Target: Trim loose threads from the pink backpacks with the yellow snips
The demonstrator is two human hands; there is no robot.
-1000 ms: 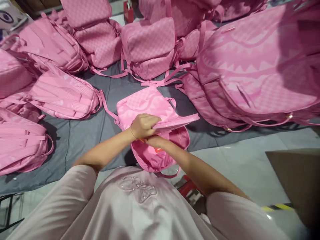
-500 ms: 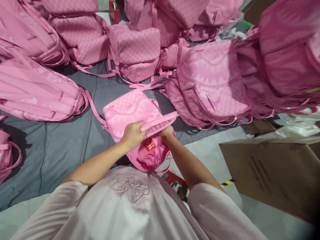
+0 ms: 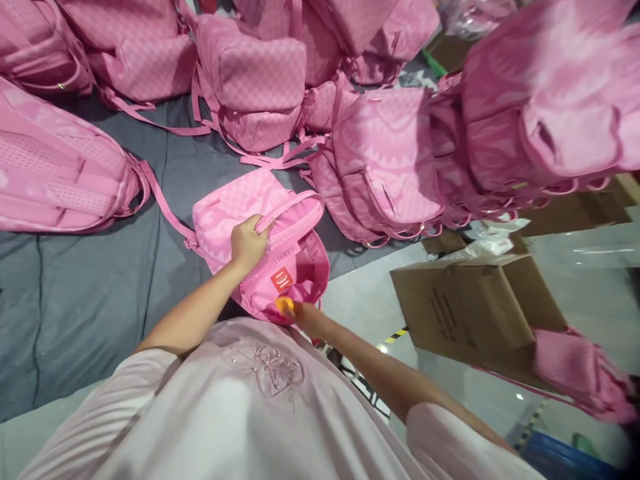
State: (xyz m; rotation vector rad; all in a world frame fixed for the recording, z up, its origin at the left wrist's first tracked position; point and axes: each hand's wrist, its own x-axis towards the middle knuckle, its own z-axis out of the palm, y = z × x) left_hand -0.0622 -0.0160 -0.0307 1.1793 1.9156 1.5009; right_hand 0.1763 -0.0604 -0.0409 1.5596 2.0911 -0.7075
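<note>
A pink backpack [image 3: 223,210] lies on the grey cloth in front of me, its main compartment open towards my body. My left hand [image 3: 249,248] is closed on the edge of its opening, beside the raised pink rim. Inside the pink lining shows a red label [image 3: 281,279]. At the near side of the opening, my right hand [image 3: 300,313] is closed round a small orange-yellow object [image 3: 285,306], partly hidden by the fingers; what it is I cannot make out.
Several pink backpacks [image 3: 263,77] line the back and right of the grey cloth [image 3: 95,287]. Another backpack [image 3: 60,170] lies at the left. On the floor at right stand an open cardboard box [image 3: 450,313] and a blue container [image 3: 560,457].
My right hand has come out from under the rim to the near side of the opening, with an orange-yellow object now showing. The opening is wider, and the view has shifted rightward.
</note>
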